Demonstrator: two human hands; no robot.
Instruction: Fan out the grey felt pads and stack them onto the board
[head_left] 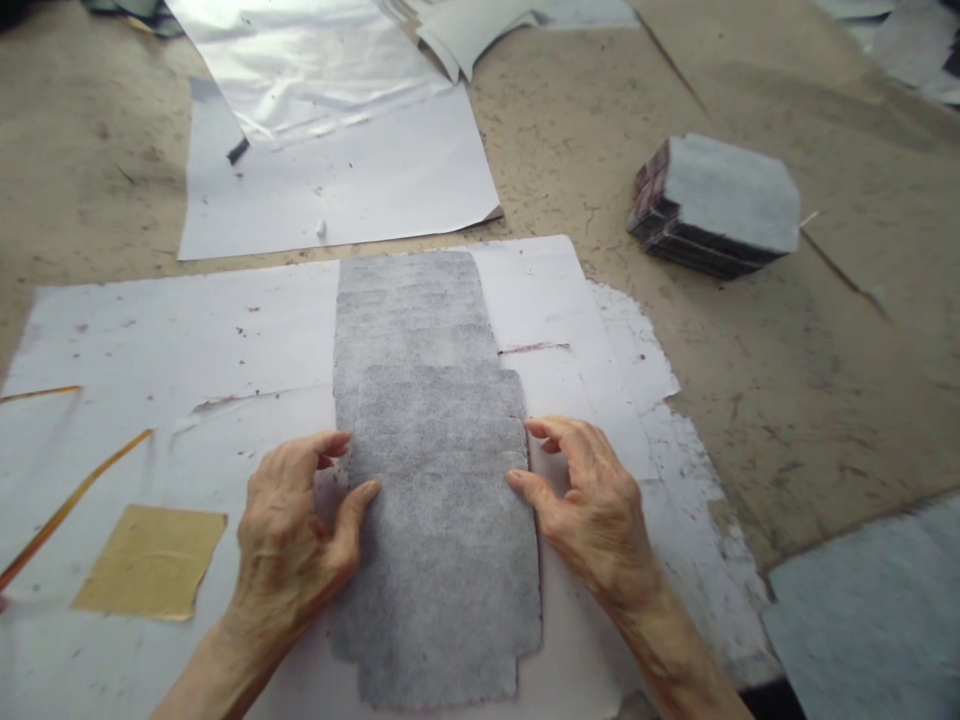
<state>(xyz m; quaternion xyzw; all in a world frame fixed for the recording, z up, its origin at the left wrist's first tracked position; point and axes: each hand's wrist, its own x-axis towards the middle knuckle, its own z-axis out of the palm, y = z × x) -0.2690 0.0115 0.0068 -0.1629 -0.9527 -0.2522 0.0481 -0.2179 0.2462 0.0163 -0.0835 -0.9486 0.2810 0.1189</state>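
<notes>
Overlapping grey fibrous pieces, laid in a staggered column, rest on white paper. The nearest grey piece [450, 560] has notched corners and lies over the farther ones [409, 310]. My left hand [300, 530] is at its left edge, thumb on the top surface and curled fingers beside the edge. Across from it my right hand [585, 500] touches the right edge, with the thumb tip on the piece and the fingers bent at its side. Both hands have the edges of the grey piece between thumb and fingers.
White paper [187, 340] covers the table [712, 400] near me, with a yellow tape square [154, 562] and orange strips [82, 495] at left. A stack of grey pieces [731, 195] stands at the back right. More white sheets [390, 180] lie behind; another grey sheet [877, 600] is at right.
</notes>
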